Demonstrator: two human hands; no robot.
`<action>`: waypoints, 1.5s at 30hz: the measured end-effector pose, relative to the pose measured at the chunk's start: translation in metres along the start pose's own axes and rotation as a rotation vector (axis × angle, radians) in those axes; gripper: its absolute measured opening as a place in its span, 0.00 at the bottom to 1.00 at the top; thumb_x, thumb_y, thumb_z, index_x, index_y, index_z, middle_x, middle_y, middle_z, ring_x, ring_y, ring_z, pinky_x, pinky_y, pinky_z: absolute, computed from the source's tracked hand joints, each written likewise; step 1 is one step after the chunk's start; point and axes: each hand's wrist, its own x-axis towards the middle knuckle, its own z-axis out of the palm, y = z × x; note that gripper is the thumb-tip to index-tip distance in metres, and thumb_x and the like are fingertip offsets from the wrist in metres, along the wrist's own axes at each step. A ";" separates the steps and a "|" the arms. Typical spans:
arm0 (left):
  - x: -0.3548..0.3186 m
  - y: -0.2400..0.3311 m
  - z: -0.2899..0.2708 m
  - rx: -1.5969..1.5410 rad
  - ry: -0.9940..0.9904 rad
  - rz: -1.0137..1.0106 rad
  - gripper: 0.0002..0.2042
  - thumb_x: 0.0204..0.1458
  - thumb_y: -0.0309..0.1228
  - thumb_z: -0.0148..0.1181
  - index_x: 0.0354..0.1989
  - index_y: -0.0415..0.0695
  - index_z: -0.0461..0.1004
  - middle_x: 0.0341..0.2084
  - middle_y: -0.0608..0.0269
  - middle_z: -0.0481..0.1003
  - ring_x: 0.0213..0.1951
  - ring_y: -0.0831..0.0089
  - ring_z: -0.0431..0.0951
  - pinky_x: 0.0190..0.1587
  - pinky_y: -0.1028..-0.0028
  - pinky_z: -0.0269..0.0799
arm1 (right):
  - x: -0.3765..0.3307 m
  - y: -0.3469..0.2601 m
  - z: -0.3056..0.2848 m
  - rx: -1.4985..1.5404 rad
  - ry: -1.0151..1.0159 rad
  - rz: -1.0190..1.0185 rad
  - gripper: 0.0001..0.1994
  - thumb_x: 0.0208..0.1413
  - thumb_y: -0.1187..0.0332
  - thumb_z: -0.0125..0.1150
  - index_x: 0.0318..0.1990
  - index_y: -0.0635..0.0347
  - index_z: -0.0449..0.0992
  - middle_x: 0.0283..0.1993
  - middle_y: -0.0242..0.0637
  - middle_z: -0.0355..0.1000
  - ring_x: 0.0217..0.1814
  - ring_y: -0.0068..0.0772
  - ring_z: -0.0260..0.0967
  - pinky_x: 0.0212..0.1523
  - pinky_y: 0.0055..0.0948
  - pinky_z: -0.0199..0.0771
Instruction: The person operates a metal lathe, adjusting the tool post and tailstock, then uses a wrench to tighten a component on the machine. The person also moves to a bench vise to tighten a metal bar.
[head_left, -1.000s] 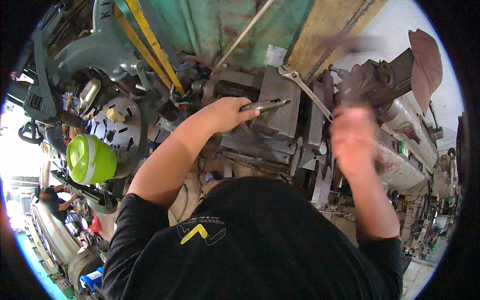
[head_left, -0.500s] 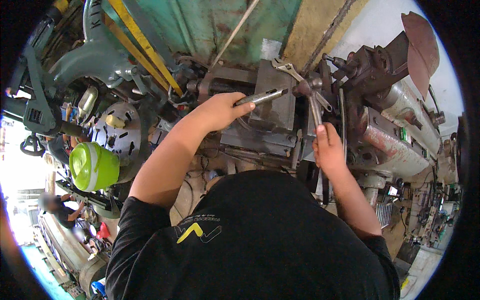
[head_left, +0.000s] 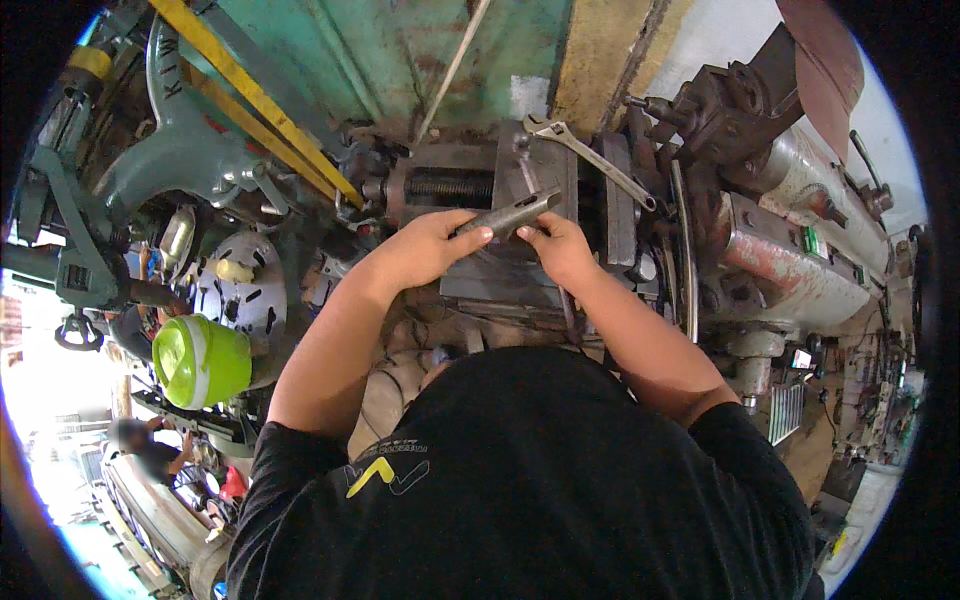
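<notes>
A grey steel drill sleeve [head_left: 515, 212] with a slot near its right end is held level between my two hands. My left hand [head_left: 432, 245] is closed round its left end, thumb along the near side. Close to the other end, my right hand [head_left: 562, 250] pinches the sleeve with thumb and fingers. Just beyond it, a hammer [head_left: 521, 146] lies on the machine vise [head_left: 450, 158], its handle partly hidden behind the sleeve and my right hand. An adjustable wrench [head_left: 598, 165] lies across the vise top to the right.
At left stand a grey drilling machine [head_left: 185, 160], a round slotted table [head_left: 240, 285] and a lime-green bucket [head_left: 205, 362]. A worn grey machine [head_left: 790, 262] is close on the right. Yellow bars [head_left: 270, 110] slant in from above. Another person [head_left: 150, 450] works far left.
My right hand has let go of the hammer, which now lies on the vise, and has come left onto the sleeve. My left hand still holds the sleeve, slightly lower in view.
</notes>
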 end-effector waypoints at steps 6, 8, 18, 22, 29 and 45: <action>0.023 0.004 -0.002 0.055 0.007 -0.035 0.21 0.60 0.47 0.55 0.49 0.39 0.75 0.33 0.52 0.77 0.37 0.64 0.75 0.44 0.67 0.69 | 0.027 0.021 -0.024 -0.162 0.001 -0.144 0.11 0.58 0.68 0.63 0.45 0.64 0.76 0.39 0.47 0.75 0.42 0.38 0.71 0.46 0.34 0.70; 0.034 0.006 0.002 0.061 0.045 -0.034 0.22 0.60 0.48 0.56 0.49 0.40 0.75 0.32 0.52 0.77 0.37 0.63 0.75 0.44 0.67 0.69 | 0.036 0.026 -0.027 -0.057 -0.011 -0.080 0.13 0.58 0.65 0.63 0.46 0.64 0.76 0.44 0.53 0.75 0.47 0.52 0.73 0.48 0.38 0.71; 0.054 0.011 0.008 0.113 0.094 0.024 0.24 0.60 0.48 0.56 0.50 0.37 0.74 0.32 0.51 0.77 0.35 0.63 0.75 0.42 0.66 0.70 | 0.038 0.024 -0.027 0.053 0.027 -0.027 0.17 0.55 0.62 0.67 0.48 0.63 0.75 0.42 0.46 0.77 0.43 0.35 0.73 0.47 0.33 0.71; 0.045 0.023 -0.006 -0.123 0.026 -0.107 0.22 0.61 0.48 0.54 0.49 0.40 0.74 0.21 0.62 0.70 0.23 0.74 0.69 0.27 0.73 0.64 | 0.035 0.016 -0.032 0.063 -0.015 -0.043 0.16 0.57 0.65 0.65 0.50 0.62 0.75 0.40 0.39 0.77 0.41 0.27 0.71 0.47 0.30 0.71; 0.025 0.039 -0.022 -0.404 0.079 -0.265 0.20 0.63 0.49 0.51 0.49 0.43 0.71 0.17 0.73 0.61 0.16 0.84 0.57 0.17 0.80 0.53 | 0.033 0.010 -0.044 -0.039 -0.149 -0.081 0.15 0.60 0.64 0.59 0.53 0.53 0.73 0.34 0.42 0.76 0.37 0.34 0.72 0.44 0.33 0.71; 0.023 0.029 0.010 -0.254 0.010 -0.191 0.20 0.62 0.46 0.54 0.48 0.39 0.73 0.22 0.72 0.65 0.24 0.82 0.63 0.27 0.76 0.60 | 0.032 -0.011 -0.022 -0.133 -0.088 0.071 0.24 0.51 0.51 0.69 0.47 0.59 0.72 0.37 0.51 0.77 0.42 0.55 0.75 0.42 0.45 0.73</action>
